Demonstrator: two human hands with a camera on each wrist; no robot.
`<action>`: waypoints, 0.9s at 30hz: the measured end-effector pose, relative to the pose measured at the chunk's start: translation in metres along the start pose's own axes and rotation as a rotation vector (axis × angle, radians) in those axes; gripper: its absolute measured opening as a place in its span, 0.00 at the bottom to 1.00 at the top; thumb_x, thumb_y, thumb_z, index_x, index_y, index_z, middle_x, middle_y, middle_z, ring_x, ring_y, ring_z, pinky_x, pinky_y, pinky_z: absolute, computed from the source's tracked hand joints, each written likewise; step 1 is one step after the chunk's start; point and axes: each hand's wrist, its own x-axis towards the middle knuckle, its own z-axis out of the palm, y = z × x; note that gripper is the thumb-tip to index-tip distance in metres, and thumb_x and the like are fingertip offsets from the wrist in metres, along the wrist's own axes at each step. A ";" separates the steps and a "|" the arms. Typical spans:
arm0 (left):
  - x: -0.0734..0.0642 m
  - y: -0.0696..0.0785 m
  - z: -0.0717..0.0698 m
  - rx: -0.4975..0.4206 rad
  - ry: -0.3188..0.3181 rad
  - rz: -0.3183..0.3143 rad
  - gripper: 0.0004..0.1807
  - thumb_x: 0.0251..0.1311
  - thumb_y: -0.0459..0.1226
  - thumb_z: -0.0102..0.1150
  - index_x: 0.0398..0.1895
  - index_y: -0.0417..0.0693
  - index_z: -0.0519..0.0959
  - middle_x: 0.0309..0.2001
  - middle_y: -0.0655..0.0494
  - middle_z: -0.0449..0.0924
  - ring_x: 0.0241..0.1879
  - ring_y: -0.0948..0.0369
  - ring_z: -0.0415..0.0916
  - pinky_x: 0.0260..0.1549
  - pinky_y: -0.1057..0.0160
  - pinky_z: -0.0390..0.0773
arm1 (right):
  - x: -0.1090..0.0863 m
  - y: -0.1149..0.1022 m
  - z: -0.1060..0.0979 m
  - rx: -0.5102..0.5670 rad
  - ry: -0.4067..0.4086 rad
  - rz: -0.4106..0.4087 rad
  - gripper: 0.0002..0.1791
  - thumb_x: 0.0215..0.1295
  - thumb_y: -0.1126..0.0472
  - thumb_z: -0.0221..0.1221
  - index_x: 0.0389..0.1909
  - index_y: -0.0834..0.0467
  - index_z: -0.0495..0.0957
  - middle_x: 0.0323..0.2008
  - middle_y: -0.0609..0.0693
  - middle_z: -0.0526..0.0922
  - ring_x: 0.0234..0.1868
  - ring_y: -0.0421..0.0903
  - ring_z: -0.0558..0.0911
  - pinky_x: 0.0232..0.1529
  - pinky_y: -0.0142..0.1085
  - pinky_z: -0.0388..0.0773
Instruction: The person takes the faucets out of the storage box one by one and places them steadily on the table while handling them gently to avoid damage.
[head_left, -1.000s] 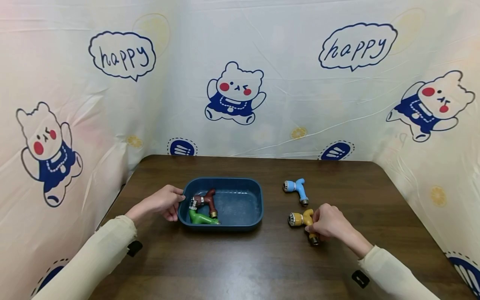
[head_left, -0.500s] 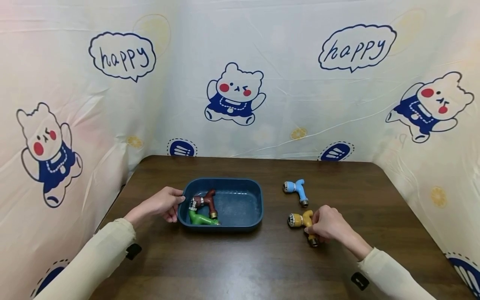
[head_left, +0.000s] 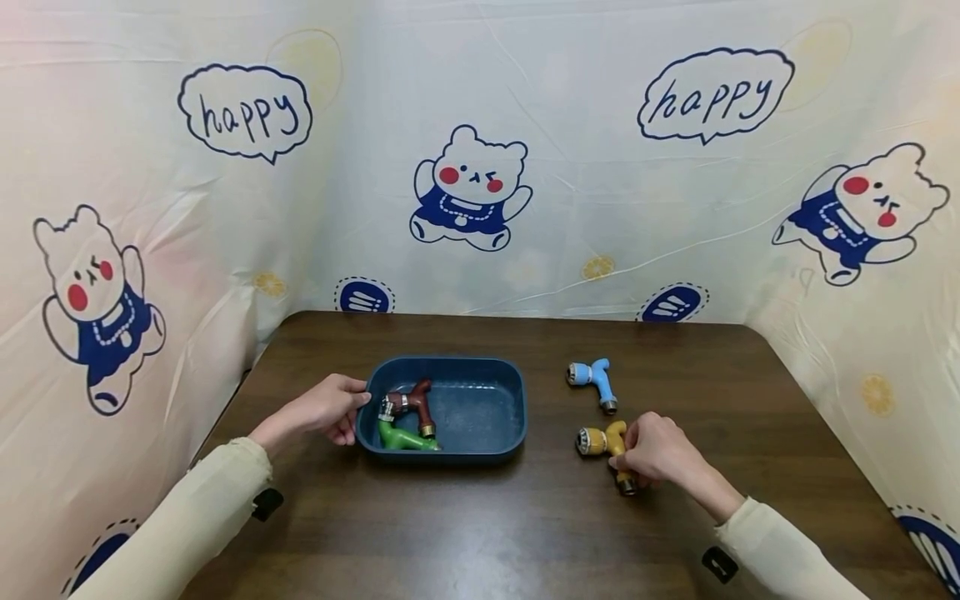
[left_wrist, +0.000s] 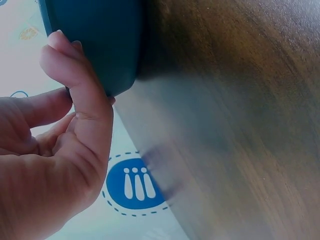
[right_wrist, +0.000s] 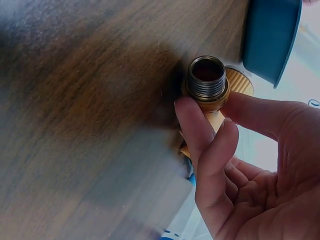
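Observation:
A dark blue rectangular tray (head_left: pixel 480 417) sits on the table, and my left hand (head_left: pixel 330 408) pinches its left rim between thumb and fingers. Inside the tray, on its left side, lie a brown faucet (head_left: pixel 422 408) and a green faucet (head_left: pixel 405 437), touching each other. Over on the right, my right hand (head_left: pixel 660 450) pinches a yellow faucet (head_left: pixel 596 441) by its body. The right wrist view shows the faucet's threaded metal end (right_wrist: pixel 207 80) between thumb and fingers. Behind it a light blue faucet (head_left: pixel 600 379) lies on the table.
The brown wooden table (head_left: pixel 465 533) reaches back to a printed cloth curtain (head_left: pixel 570 208) that hangs behind and along both sides. In the right wrist view, a wall of the blue tray shows at the top right.
Almost nothing differs. Both hands keep their grips, and the tray and faucets stay where they were, apart from a very slight shift in the view.

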 end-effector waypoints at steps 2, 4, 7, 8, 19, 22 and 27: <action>0.000 0.001 0.000 -0.001 0.004 0.003 0.26 0.83 0.32 0.42 0.77 0.24 0.58 0.19 0.47 0.77 0.15 0.60 0.78 0.19 0.62 0.84 | 0.000 0.000 -0.001 -0.004 0.001 -0.001 0.16 0.59 0.58 0.77 0.21 0.57 0.79 0.15 0.49 0.80 0.15 0.45 0.80 0.17 0.37 0.79; 0.001 0.002 0.000 0.002 0.008 0.007 0.26 0.83 0.32 0.43 0.77 0.24 0.59 0.20 0.46 0.77 0.15 0.60 0.78 0.19 0.62 0.84 | 0.001 0.001 -0.001 -0.004 0.000 0.000 0.16 0.59 0.58 0.77 0.21 0.57 0.79 0.15 0.49 0.80 0.15 0.45 0.80 0.18 0.37 0.79; 0.001 0.002 0.000 0.008 0.013 0.007 0.26 0.82 0.32 0.43 0.77 0.25 0.60 0.20 0.46 0.77 0.15 0.60 0.78 0.19 0.62 0.84 | 0.001 0.002 -0.001 -0.003 -0.001 0.006 0.16 0.59 0.58 0.77 0.21 0.57 0.79 0.15 0.49 0.80 0.15 0.45 0.80 0.18 0.37 0.79; 0.001 0.002 0.000 0.011 0.013 0.008 0.26 0.82 0.32 0.43 0.77 0.24 0.59 0.20 0.46 0.77 0.15 0.60 0.78 0.19 0.62 0.84 | 0.001 0.002 -0.001 -0.002 -0.002 0.008 0.16 0.59 0.58 0.77 0.21 0.57 0.79 0.15 0.49 0.80 0.15 0.45 0.80 0.18 0.37 0.79; 0.001 -0.003 0.001 0.002 0.025 0.017 0.27 0.83 0.32 0.43 0.77 0.25 0.59 0.19 0.47 0.77 0.15 0.60 0.78 0.18 0.62 0.84 | 0.003 0.003 0.001 0.004 -0.024 0.021 0.17 0.59 0.58 0.76 0.19 0.57 0.78 0.15 0.50 0.80 0.14 0.45 0.80 0.18 0.40 0.82; 0.002 -0.004 0.002 0.004 0.026 0.016 0.26 0.83 0.32 0.42 0.77 0.25 0.59 0.20 0.47 0.77 0.15 0.60 0.78 0.18 0.62 0.84 | 0.002 0.002 0.001 0.008 -0.032 0.025 0.17 0.60 0.58 0.76 0.20 0.57 0.78 0.15 0.51 0.80 0.14 0.45 0.80 0.19 0.40 0.82; 0.002 -0.006 0.002 0.002 0.026 0.017 0.26 0.83 0.32 0.42 0.76 0.25 0.60 0.20 0.47 0.77 0.15 0.60 0.77 0.18 0.62 0.83 | 0.002 0.002 0.001 0.022 -0.042 0.035 0.17 0.60 0.59 0.75 0.20 0.58 0.78 0.15 0.51 0.80 0.15 0.45 0.81 0.18 0.39 0.82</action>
